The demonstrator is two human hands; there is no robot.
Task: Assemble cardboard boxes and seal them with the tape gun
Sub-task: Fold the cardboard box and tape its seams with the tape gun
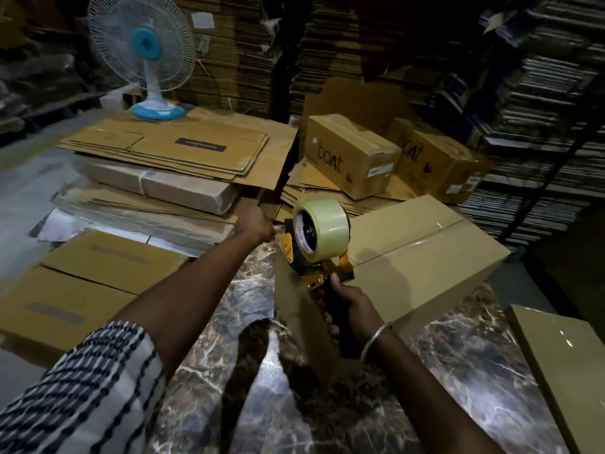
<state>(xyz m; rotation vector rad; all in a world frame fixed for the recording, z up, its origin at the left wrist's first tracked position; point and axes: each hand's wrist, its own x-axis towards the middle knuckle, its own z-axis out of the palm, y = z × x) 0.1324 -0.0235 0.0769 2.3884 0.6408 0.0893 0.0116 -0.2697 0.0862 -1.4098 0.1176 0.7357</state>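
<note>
Blue-white fan [144,57] at back left; marble tabletop [229,404] w/ pale veins below.

- We are looking at a dim scene; the tall stacks of flattened brown cardboard [248,44] at the back are sinking into near-black.
- Light is falling from above and in front, glinting off the glossy brown-and-white marble tabletop [458,371] in bright patches.
- Glare is streaking along the clear tape strip on the closed plain brown cardboard box [419,257].
- The left forearm is casting a dark, soft shadow across the marble.
- The wide lens is bending the edges, so the dark stacks on the right are leaning inward.
- The white-and-blue pedestal fan [144,57] is looking slightly soft.
</note>
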